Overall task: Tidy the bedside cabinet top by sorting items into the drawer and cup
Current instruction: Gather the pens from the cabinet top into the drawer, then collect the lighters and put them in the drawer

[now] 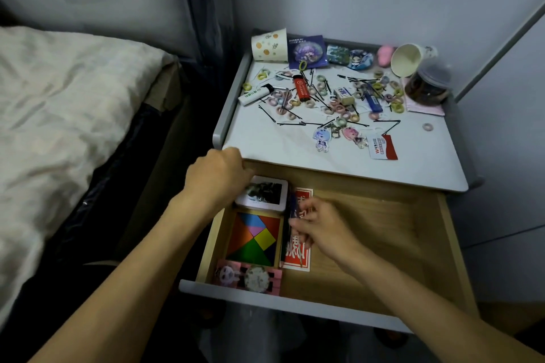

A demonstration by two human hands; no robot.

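The wooden drawer (383, 230) stands pulled out under the cabinet top (280, 144). My left hand (218, 177) is curled over a white tin (265, 194) at the drawer's back left; whether it grips the tin is hidden. My right hand (318, 227) pinches a thin dark item over a red card (299, 256). A coloured tangram (253, 237) and a pink card of badges (250, 277) lie in the drawer. On top lie hair ties, bobby pins, a red lighter (301, 88), a white lighter (255, 94), a blue lighter (372, 102) and two tipped paper cups (269, 45) (408, 59).
A bed with a pale quilt (73, 115) fills the left side. Along the cabinet's back edge lie badges (306, 51), and a dark plastic jar (427, 85) sits on a pink sheet at the right. Two acrylic keychains (321, 140) and a red tag (383, 147) lie near the front.
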